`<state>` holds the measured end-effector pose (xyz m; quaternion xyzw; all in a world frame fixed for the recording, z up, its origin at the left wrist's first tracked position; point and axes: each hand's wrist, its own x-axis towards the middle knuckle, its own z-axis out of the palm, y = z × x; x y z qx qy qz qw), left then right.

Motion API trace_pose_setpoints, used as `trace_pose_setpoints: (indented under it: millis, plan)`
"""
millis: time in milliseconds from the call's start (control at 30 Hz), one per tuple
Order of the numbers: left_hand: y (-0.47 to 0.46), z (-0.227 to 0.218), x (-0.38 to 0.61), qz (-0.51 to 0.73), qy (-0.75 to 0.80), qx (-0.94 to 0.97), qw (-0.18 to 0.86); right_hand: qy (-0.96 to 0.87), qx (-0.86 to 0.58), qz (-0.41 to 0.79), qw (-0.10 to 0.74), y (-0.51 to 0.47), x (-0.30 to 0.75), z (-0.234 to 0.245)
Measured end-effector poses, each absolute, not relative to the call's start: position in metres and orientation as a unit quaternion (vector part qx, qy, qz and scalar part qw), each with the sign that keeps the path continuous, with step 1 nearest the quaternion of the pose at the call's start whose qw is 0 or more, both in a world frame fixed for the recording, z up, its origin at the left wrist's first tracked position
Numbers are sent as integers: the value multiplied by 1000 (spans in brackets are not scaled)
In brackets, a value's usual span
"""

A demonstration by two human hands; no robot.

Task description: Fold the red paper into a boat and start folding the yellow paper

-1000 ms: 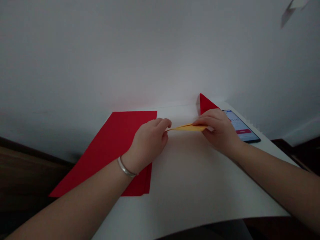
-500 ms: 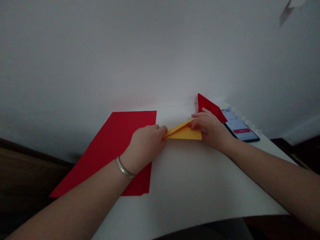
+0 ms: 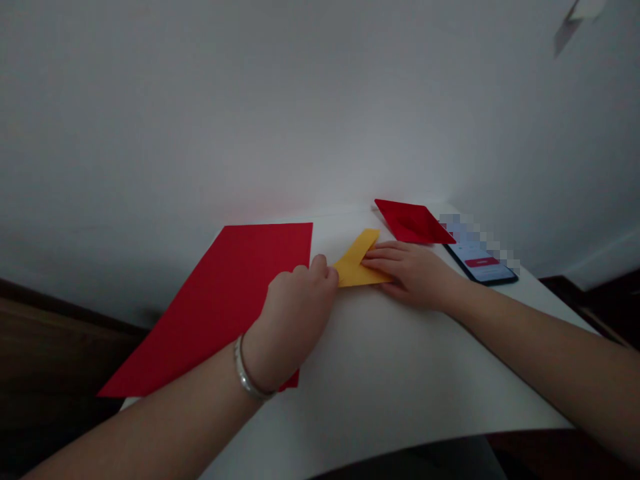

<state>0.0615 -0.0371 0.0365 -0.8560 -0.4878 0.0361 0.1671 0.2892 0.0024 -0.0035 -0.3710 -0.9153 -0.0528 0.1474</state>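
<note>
A folded yellow paper [image 3: 354,265] lies on the white table [image 3: 380,373] between my hands. My left hand [image 3: 295,313], a silver bracelet on its wrist, is curled, its fingertips pinching the paper's left corner. My right hand [image 3: 407,272] lies flat with fingers stretched out, pressing down on the paper's right side.
A stack of red paper sheets [image 3: 225,300] lies on the table's left part. A folded red paper [image 3: 413,221] lies flat at the back right, next to a phone [image 3: 480,263] with a lit screen. A white wall stands close behind the table.
The yellow paper has come down from being held in the air to lying on the table. My right hand has flattened onto it. The red folded paper now lies flat.
</note>
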Motion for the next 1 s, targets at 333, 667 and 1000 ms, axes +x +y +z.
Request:
trace_pose_setpoints:
  millis: [333, 667, 1000]
  plan:
    - [-9, 19, 51, 23, -362, -927, 96, -898, -414, -69, 132, 1, 285, -4]
    - [-16, 28, 58, 4, -386, -921, 51, -914, -369, -5, 167, -12, 274, 3]
    - [-41, 41, 68, 11, -459, -888, 18, -912, -382, 6, 150, -19, 267, 14]
